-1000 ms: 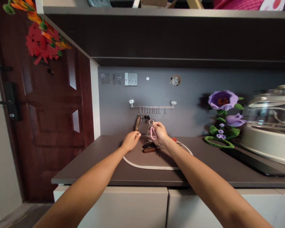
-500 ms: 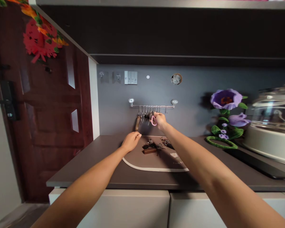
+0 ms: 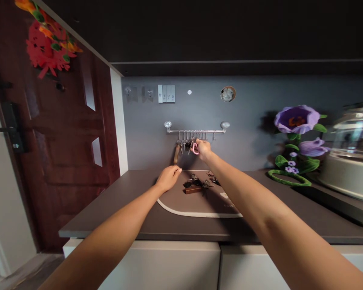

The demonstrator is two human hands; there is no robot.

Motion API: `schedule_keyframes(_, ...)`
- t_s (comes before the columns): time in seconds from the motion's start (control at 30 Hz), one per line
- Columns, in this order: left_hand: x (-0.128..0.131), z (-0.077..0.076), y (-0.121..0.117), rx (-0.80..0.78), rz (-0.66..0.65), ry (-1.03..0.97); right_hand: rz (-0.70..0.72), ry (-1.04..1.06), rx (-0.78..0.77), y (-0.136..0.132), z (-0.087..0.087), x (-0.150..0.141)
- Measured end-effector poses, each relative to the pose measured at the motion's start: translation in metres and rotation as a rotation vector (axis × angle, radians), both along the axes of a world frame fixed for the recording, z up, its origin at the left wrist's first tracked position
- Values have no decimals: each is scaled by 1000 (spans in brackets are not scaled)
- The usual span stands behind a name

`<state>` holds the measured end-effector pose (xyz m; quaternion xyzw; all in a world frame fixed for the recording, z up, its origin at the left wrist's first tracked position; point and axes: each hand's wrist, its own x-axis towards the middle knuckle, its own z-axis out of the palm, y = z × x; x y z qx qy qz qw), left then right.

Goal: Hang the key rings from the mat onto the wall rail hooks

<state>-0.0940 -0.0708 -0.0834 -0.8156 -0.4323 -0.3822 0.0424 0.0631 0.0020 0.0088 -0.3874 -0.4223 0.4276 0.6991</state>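
Observation:
My right hand (image 3: 203, 149) is raised to the metal hook rail (image 3: 196, 131) on the grey wall, fingers pinched on a key ring with a pink loop (image 3: 195, 149) held at one of the hooks. Other key bunches (image 3: 183, 145) hang from the hooks to its left. My left hand (image 3: 168, 178) hovers low over the counter with its fingers curled together; nothing shows in it. Below my hands, more keys and a brown fob (image 3: 196, 186) lie on a brown mat with a white edge (image 3: 181, 203).
A dark wooden door (image 3: 57, 153) with red decoration stands at the left. Purple artificial flowers (image 3: 296, 141) and a large appliance with a clear lid (image 3: 351, 157) sit on the dark countertop (image 3: 115, 209) at the right. A dark cabinet overhangs above.
My right hand has lifted the pink-looped key ring from above the mat up to the hook rail. My left hand has stayed in place. The view has tilted slightly down.

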Motion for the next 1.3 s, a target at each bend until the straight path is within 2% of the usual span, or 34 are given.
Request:
schedule_keyframes(0.4, 0, -1, 0, -43, -7, -20, 93, -38, 10, 4, -15, 5)
schedule_keyframes(0.63, -3, -6, 2, -104, -13, 14, 120, -66, 33, 6, -20, 8)
schedule_keyframes(0.9, -5, -10, 2, -140, -5, 56, 146, -159, 21, -8, -22, 16)
schedule_keyframes(1.1, -5, 1, 4, -219, 74, 125, 109, -188, -56, -27, -21, 25)
schedule_keyframes(1.3, -1, 22, 14, -334, 58, 218, 39, -266, -99, -44, -28, 37)
